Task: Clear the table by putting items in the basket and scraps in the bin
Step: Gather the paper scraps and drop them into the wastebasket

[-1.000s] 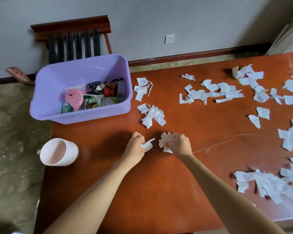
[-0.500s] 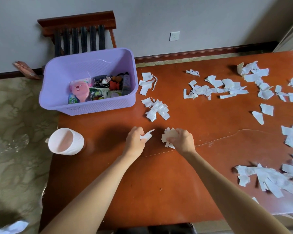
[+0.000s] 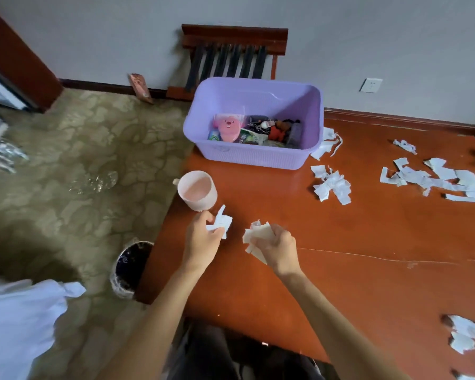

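Head view, as I log it:
- left hand: fingers curled, pinching white paper scraps over the bench.
- right hand: closed around a crumpled wad of paper, just beside the left hand.
- pink cup: just beyond the left hand, at the bench edge.
- purple basket: farther beyond both hands, holding small items.
- bin: on the floor, left of the left hand.
- loose scraps: on the bench, beyond and right of the right hand.
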`<state>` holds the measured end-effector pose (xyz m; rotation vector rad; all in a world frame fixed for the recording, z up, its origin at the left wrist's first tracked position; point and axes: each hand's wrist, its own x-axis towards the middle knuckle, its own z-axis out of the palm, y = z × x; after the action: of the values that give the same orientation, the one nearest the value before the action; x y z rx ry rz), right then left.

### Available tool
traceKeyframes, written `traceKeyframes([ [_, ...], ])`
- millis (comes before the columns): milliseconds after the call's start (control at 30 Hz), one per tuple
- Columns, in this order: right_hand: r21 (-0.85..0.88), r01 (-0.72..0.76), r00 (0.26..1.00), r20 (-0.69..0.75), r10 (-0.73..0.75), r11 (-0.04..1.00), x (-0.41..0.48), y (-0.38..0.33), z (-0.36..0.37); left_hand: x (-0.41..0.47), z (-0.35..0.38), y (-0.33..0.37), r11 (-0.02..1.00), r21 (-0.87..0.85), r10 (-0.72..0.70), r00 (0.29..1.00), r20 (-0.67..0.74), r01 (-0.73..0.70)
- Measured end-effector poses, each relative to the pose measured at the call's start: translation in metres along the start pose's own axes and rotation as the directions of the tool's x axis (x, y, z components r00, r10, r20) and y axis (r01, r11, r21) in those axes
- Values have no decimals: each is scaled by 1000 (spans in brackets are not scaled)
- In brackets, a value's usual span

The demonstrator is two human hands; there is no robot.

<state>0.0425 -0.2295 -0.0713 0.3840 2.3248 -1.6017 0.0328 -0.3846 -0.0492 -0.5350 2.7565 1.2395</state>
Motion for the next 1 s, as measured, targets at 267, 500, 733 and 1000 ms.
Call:
traceKeyframes([
  [267, -78, 58, 977, 212, -40, 995, 1, -55, 134, 26, -101, -104, 974, -95, -222, 946, -235, 206],
  [500, -182, 2, 956, 288, 51, 983, 32, -100, 287, 89, -174, -214, 903, -215, -415, 883, -220, 371],
  [733, -447, 35, 901, 402, 165, 894, 91, -75, 426, 156, -196, -349, 854, -163, -516, 841, -160, 494],
  [1000, -694, 36, 803, 449, 393, 719, 165, 24, 546, 215, -135, -481, 822, -149, -562, 826, -51, 550],
])
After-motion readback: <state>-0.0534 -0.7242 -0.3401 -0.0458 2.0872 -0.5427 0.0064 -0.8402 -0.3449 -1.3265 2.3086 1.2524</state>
